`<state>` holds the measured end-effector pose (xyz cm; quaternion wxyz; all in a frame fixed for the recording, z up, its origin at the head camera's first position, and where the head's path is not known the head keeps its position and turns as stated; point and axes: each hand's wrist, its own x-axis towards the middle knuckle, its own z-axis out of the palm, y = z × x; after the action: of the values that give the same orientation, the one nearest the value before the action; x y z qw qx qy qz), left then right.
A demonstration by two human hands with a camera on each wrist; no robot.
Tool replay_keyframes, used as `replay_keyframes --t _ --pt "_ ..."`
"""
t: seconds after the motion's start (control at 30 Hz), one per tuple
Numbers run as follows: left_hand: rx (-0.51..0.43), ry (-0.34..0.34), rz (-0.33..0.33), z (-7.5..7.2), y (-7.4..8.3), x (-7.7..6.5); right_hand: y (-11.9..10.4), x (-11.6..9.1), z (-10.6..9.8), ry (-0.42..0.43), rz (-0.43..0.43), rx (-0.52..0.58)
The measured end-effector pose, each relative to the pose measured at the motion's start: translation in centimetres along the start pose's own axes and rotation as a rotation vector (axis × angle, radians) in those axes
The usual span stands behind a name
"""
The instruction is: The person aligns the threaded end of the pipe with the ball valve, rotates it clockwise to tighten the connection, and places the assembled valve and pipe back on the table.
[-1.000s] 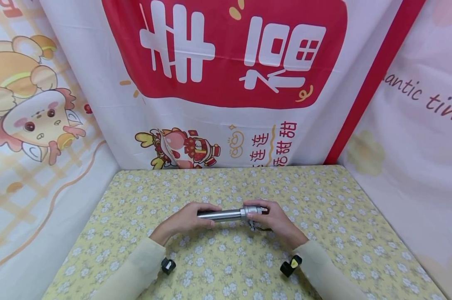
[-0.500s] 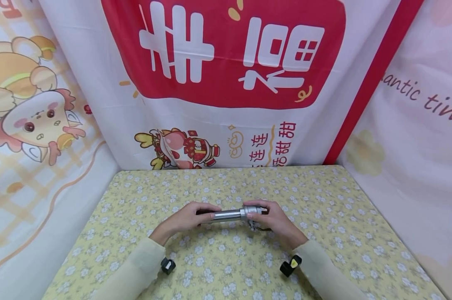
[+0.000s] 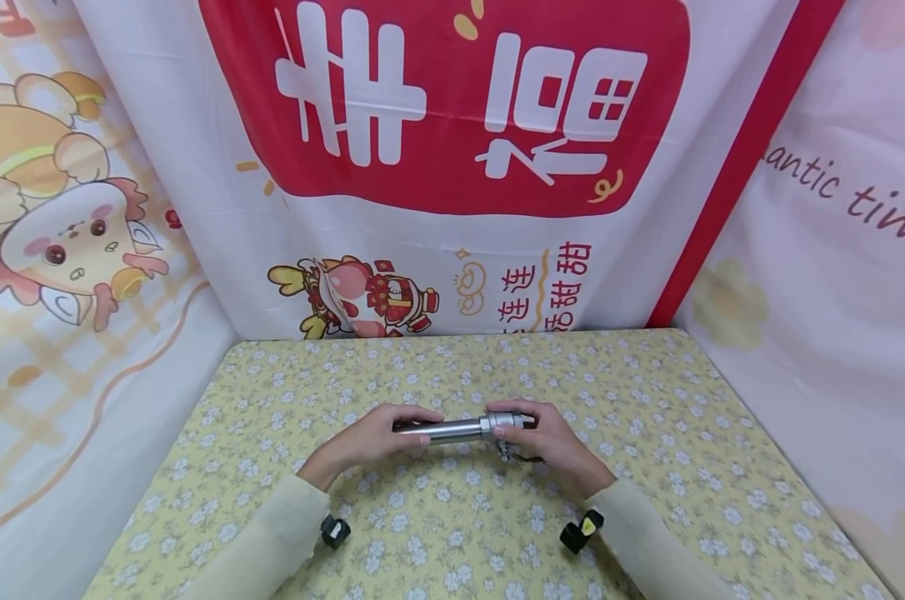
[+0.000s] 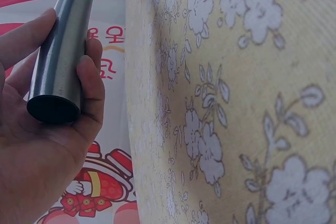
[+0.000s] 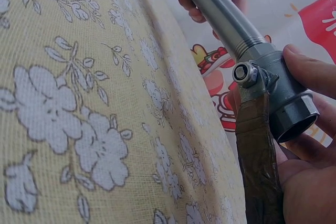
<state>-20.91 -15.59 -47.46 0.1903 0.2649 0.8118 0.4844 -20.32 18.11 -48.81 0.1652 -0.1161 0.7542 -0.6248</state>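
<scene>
A steel pipe (image 3: pixel 456 430) is held level above the table, its left end in the grip of my left hand (image 3: pixel 373 435). In the left wrist view my thumb and fingers lie around the pipe (image 4: pixel 63 51), and its dark end faces that camera. At the pipe's right end is a metal ball valve (image 5: pixel 278 85), the threads of the pipe showing at the joint. My right hand (image 3: pixel 548 440) grips the valve's body. A lever handle (image 5: pixel 257 156) with a brown covering hangs from the valve, fixed by a nut (image 5: pixel 245 74).
A yellow floral cloth (image 3: pixel 452 533) covers the table (image 3: pixel 647 392). Printed white curtains (image 3: pixel 452 233) stand along the back and both sides. A small black camera is worn at each wrist.
My left thumb and fingers have shifted on the pipe: the thumb covered more of it half a second ago, and lies lower now. My right hand and the valve have stayed in place.
</scene>
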Motion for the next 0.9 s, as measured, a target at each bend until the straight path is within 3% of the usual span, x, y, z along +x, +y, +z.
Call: replay_keyframes --t 0.3,0.67,0.9 --pt "0.015 0.001 0.007 -0.13 -0.02 -0.12 -0.11 0.02 0.08 0.0 -0.006 0.0" --pt "0.018 0.013 -0.056 -0.13 -0.15 -0.13 0.2 0.08 0.1 0.009 -0.016 -0.019" --pt "0.017 0.019 -0.053 -0.04 -0.05 -0.13 0.03 0.04 0.16 0.006 -0.004 -0.004"
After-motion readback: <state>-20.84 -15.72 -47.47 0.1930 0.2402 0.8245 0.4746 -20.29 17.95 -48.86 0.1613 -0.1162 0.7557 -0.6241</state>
